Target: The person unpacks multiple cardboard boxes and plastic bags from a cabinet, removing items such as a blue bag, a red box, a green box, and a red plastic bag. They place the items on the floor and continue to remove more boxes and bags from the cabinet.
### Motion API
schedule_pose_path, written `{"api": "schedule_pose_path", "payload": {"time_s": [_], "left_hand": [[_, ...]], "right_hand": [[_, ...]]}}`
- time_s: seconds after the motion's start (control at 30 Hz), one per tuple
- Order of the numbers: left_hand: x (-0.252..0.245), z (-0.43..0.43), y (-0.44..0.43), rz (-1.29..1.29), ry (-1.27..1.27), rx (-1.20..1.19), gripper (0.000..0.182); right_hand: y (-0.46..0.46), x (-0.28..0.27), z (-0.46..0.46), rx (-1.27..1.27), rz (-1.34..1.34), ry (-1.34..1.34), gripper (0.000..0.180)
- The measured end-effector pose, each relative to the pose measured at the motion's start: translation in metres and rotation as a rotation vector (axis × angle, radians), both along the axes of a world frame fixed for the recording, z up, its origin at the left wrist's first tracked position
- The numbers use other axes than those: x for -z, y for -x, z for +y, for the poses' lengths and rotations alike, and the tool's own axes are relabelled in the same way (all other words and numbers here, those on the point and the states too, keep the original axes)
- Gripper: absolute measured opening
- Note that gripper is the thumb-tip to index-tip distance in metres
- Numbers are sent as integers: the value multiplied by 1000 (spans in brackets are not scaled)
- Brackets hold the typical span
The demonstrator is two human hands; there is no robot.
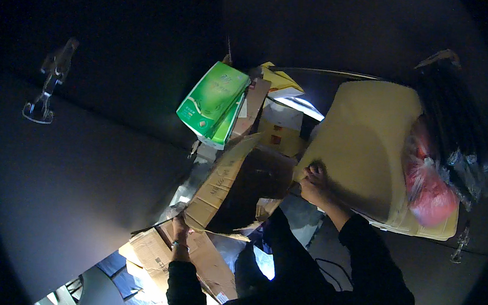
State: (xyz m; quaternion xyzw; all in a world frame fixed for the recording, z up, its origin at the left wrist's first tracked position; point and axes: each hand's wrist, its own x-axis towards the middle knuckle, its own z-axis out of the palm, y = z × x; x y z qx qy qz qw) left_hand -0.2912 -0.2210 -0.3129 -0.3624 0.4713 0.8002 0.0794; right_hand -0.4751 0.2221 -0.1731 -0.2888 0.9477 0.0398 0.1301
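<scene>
Between my two hands lies a cardboard box (214,188) with a torn flap bearing handwriting; its dark inside shows. My left hand (179,225), with a bracelet at the wrist, grips the box's lower left corner, the fingers partly hidden by clear plastic. At the box's right edge is my right hand (313,182), fingers curled; whether they grip the box or the large tan cardboard piece (366,147) beside it is unclear. Beyond the box, green and white packages (213,100) lean against a narrow brown carton (253,105).
Flattened cartons (208,259) lie below, by my left forearm. A yellow package (281,84) and another carton (281,127) stand beyond the box. To the right are a clear bag with pink contents (430,197) and dark plastic-wrapped material (456,107). Dark panels with metal latches (46,94) flank both sides.
</scene>
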Motion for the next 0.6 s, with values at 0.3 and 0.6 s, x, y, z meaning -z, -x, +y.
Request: {"api": "schedule_pose_path", "payload": {"time_s": [0.3,0.6], "left_hand": [[21,-21,-7,-59,684,330,33],[-21,55,-23,-38,895,388,53]], "right_hand": [[0,7,-12,113,-129,-212,29],[10,55,-29,-86,60,-374,29]]}}
